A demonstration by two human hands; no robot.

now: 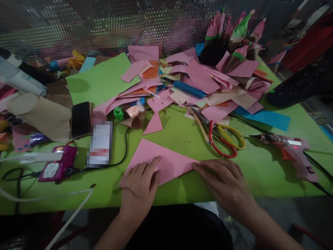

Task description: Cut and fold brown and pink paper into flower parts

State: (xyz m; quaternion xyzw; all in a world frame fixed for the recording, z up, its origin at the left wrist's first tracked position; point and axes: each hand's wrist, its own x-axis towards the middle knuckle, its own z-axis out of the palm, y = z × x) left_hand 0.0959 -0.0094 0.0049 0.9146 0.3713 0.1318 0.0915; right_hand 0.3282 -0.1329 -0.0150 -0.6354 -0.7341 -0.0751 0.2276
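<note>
A pink paper triangle (pixel 154 155) lies flat on the green table (pixel 263 172) near its front edge. My left hand (pixel 141 184) rests on the triangle's lower left part, fingers stretched flat. My right hand (pixel 226 183) lies flat at the triangle's right tip, fingers extended and pressing the paper down. Neither hand holds anything.
Red and yellow scissors (pixel 223 139) lie just behind my right hand. A pink glue gun (pixel 293 151) with a cable sits at the right. Pink paper scraps (pixel 200 80), a blue tube (pixel 189 89), a phone (pixel 80 119), a cardboard roll (pixel 41 115) and paper flowers (pixel 232 36) crowd the back.
</note>
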